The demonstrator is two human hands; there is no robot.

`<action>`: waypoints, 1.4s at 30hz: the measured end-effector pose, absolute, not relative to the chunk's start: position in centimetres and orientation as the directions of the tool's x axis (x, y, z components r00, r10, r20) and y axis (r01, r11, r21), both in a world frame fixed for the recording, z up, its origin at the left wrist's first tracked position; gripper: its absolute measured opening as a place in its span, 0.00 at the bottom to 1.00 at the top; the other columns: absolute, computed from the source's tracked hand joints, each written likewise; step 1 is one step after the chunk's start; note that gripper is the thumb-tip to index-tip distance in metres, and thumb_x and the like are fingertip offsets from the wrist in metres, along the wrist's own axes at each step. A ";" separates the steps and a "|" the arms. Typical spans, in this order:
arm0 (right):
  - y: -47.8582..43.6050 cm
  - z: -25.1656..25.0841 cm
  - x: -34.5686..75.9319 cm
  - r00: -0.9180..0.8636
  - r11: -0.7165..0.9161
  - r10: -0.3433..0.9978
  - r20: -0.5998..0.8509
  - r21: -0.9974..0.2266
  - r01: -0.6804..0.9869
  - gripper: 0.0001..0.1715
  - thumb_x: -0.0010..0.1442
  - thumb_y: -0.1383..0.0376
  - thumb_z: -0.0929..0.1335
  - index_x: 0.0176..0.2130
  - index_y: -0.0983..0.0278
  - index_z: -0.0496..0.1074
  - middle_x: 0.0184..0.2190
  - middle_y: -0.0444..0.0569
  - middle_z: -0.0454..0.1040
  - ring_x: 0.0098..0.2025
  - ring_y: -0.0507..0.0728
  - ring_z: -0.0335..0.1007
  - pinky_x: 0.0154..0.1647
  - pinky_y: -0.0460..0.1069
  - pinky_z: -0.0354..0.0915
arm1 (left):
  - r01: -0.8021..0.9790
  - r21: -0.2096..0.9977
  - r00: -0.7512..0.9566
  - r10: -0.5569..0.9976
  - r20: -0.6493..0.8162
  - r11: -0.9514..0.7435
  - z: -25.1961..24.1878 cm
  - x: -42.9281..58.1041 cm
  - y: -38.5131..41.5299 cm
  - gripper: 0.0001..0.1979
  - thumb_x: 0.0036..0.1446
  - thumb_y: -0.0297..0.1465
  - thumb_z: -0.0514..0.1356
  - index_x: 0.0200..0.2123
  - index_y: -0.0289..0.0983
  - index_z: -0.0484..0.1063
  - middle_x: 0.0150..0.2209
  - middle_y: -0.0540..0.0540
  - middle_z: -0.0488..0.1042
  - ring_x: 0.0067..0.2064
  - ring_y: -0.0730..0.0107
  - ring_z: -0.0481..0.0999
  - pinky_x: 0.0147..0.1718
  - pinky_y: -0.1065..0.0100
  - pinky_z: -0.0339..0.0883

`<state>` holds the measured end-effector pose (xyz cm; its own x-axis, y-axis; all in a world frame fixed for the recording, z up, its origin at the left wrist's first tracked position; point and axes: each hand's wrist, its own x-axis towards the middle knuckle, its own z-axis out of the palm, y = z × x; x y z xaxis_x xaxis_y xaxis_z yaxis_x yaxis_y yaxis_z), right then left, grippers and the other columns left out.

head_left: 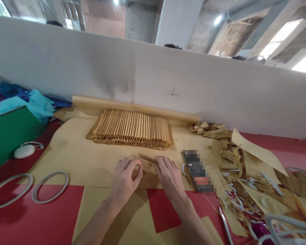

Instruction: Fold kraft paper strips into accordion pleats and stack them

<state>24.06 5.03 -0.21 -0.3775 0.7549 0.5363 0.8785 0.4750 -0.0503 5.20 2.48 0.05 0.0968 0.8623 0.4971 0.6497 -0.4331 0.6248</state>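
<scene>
- Brown folded strip [146, 158]: pinched at its four-o'clock end by the right hand [169, 174], presumably keeping its folds closed.
- Left hand [125, 175]: thumb and finger curled ringlike, seemingly holding nothing, though fine detail blurs.
- Pleated stack [132, 126], twelve o'clock: packed tightly, likely for support.
- Room: across the paper sheet [66, 146] toward nine o'clock; the phone [197, 170] bounds three.

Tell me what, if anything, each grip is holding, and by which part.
The right grip has the folded brown paper strip by its right end, under the fingertips. The left grip is curled, with nothing visible in it.
</scene>
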 end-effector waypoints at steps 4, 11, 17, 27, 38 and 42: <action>4.7 -0.2 23.6 -0.364 0.480 0.727 0.582 -0.051 0.876 0.07 0.70 0.71 0.63 0.46 0.63 0.68 0.39 0.51 0.76 0.39 0.59 0.71 0.42 0.52 0.58 | 0.412 0.854 0.150 0.948 0.281 -0.319 -0.1 6.0 2.3 0.09 0.68 0.34 0.53 0.39 0.39 0.72 0.31 0.49 0.74 0.32 0.68 0.73 0.34 0.69 0.65; 3.8 -0.2 21.9 -0.450 0.582 0.695 0.561 -0.070 0.810 0.08 0.71 0.71 0.61 0.46 0.63 0.69 0.42 0.52 0.77 0.42 0.58 0.71 0.45 0.53 0.59 | 0.196 0.976 0.047 0.995 0.090 -0.097 -0.7 6.2 3.0 0.17 0.67 0.42 0.53 0.33 0.37 0.72 0.27 0.51 0.71 0.29 0.68 0.71 0.29 0.70 0.62; 3.7 0.2 21.4 -0.483 0.646 0.683 0.548 -0.145 0.749 0.14 0.71 0.67 0.62 0.53 0.64 0.70 0.47 0.55 0.76 0.46 0.59 0.72 0.47 0.53 0.64 | 0.058 0.995 -0.033 0.996 0.087 -0.085 -1.1 5.9 3.7 0.17 0.64 0.43 0.56 0.30 0.37 0.69 0.25 0.53 0.67 0.28 0.71 0.68 0.27 0.72 0.61; 4.8 -1.2 21.4 -0.029 0.330 0.943 0.332 -0.919 0.215 0.23 0.67 0.57 0.66 0.58 0.62 0.66 0.42 0.51 0.74 0.40 0.55 0.73 0.40 0.49 0.71 | 0.034 0.999 -0.001 1.000 0.005 -0.005 -0.4 5.6 3.6 0.20 0.65 0.46 0.54 0.41 0.38 0.78 0.41 0.45 0.80 0.47 0.59 0.77 0.47 0.63 0.72; 5.8 -1.1 22.3 -0.112 0.076 0.990 0.090 -0.990 -0.119 0.22 0.56 0.49 0.74 0.27 0.63 0.71 0.22 0.42 0.69 0.25 0.51 0.63 0.29 0.46 0.62 | -0.024 1.000 0.216 0.976 0.019 -0.014 -0.6 6.0 3.1 0.22 0.66 0.46 0.55 0.51 0.38 0.78 0.49 0.43 0.80 0.52 0.57 0.77 0.55 0.59 0.68; 5.8 -1.6 22.2 -0.123 0.040 0.991 0.058 -0.989 -0.146 0.20 0.56 0.50 0.75 0.30 0.64 0.72 0.24 0.43 0.71 0.27 0.52 0.66 0.30 0.47 0.63 | -0.036 0.999 0.318 0.948 0.031 -0.021 0.1 6.1 2.8 0.20 0.65 0.45 0.58 0.49 0.37 0.77 0.44 0.44 0.79 0.45 0.59 0.76 0.48 0.63 0.69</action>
